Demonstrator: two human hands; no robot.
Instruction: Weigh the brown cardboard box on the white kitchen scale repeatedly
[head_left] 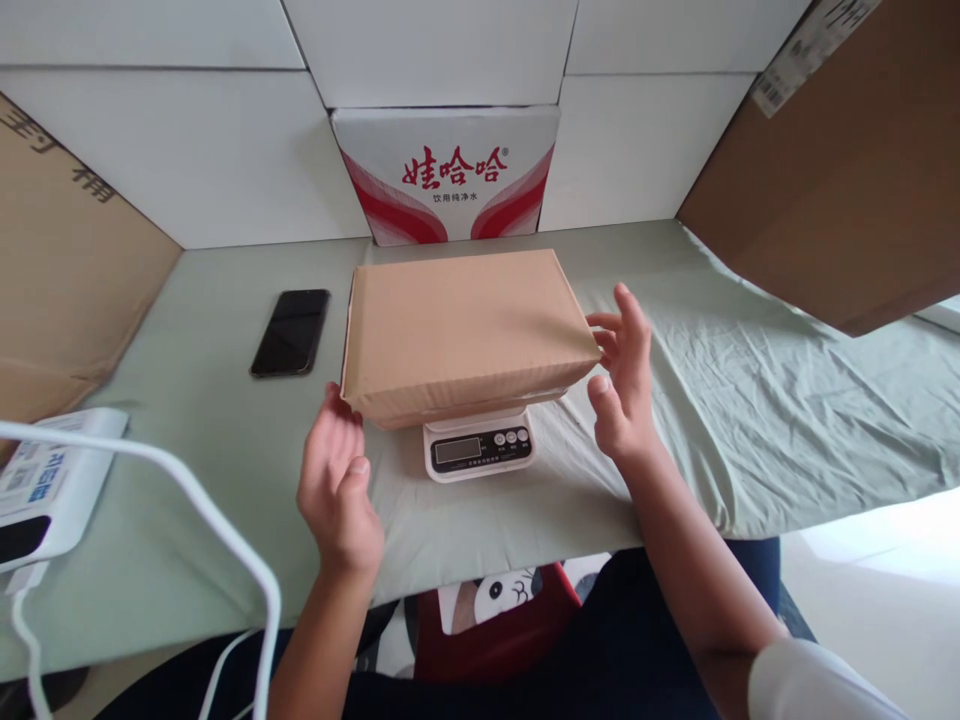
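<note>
1. We count two hands: our left hand (pixel 341 490) and our right hand (pixel 634 388).
2. We see three brown cartons: one small carton (pixel 465 330), one left-side carton (pixel 82 280) and one right-side carton (pixel 847 180).
3. We count one white printed box (pixel 450 215) bearing three big red characters (pixel 454 166).
4. We count one scale (pixel 481 469) with one display (pixel 458 449) and three round buttons (pixel 512 437).
5. We find one phone (pixel 291 332).
6. We find one white device (pixel 60 490).
7. White cable (pixel 271 610) shows in several stretches; we cannot tell how many cables there are.
8. We see one white sleeve (pixel 810 680).
9. We have one cloth-covered bench (pixel 202 450).

White panels (pixel 225 150) stand behind a cloth-covered table (pixel 232 440); light brightens the floor (pixel 877 590).
</note>
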